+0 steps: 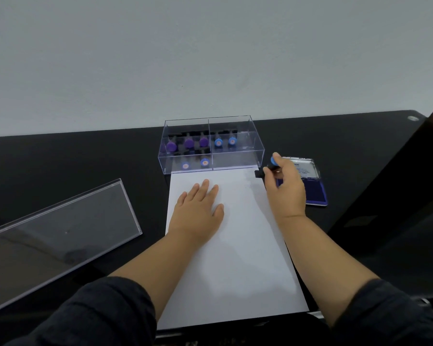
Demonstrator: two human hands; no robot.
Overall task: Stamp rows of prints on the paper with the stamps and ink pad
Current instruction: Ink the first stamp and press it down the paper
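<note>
Clear acrylic box (211, 143) holds purple and blue stamps, touching the white paper (235, 245)'s far edge. Left hand (198, 211) lies flat on the paper; right hand (285, 188) grips a blue-topped stamp (273, 163) at its right corner, before the open ink pad (315, 188). Lid (55, 238) lies left on the desk (85, 156).

We saw a plain desk setup, most likely an office or a study corner, though we could not tell which. The flat black tabletop (85, 158) ran straight up against a bare pale grey wall (210, 58), and a round cable hole (413, 118) sat in its far right corner, as on office desks. Stationery lay on it: a white paper sheet (235, 258), a clear plastic divided box (235, 156) of small purple and blue stamps, its clear plastic lid (60, 233) set aside at left, and a blue ink pad in an open tin (315, 186).
</note>
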